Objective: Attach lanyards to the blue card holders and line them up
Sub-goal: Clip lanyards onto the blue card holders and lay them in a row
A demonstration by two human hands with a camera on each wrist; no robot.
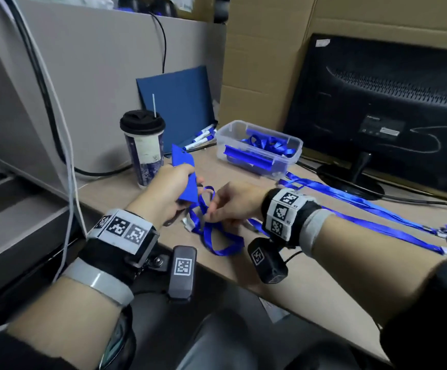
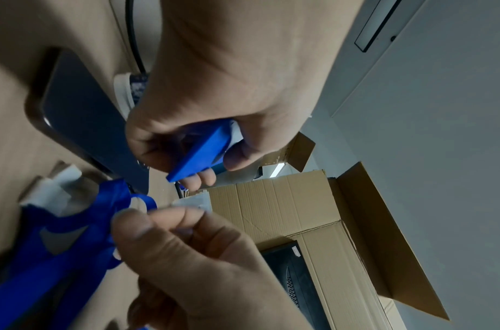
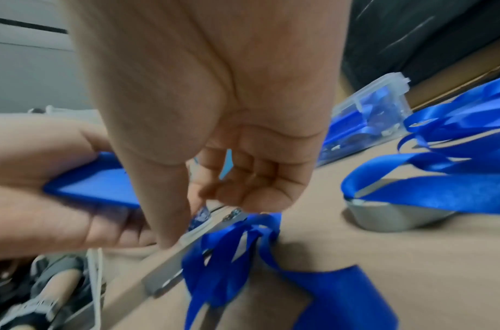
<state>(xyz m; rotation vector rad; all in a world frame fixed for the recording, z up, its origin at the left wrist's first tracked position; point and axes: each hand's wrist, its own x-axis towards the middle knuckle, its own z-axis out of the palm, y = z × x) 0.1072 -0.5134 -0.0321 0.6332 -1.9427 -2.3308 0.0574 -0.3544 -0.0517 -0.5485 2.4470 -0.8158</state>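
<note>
My left hand (image 1: 182, 186) grips a blue card holder (image 1: 183, 166) and holds it tilted above the desk; the left wrist view shows the card holder (image 2: 199, 154) pinched between thumb and fingers. Just to its right, my right hand (image 1: 213, 209) pinches a blue lanyard (image 1: 211, 233) near its clip end. The rest of that lanyard lies looped on the desk. In the right wrist view the lanyard (image 3: 229, 245) bunches under my curled fingers, beside the card holder (image 3: 93, 183). The clip is mostly hidden by my fingers.
A clear plastic box (image 1: 298, 150) behind my hands holds more lanyards and holders. Several lanyards with holders attached (image 1: 363, 209) stretch along the desk to the right. A lidded cup (image 1: 143, 148) stands at the left, markers (image 1: 203, 137) and a monitor (image 1: 390, 116) behind.
</note>
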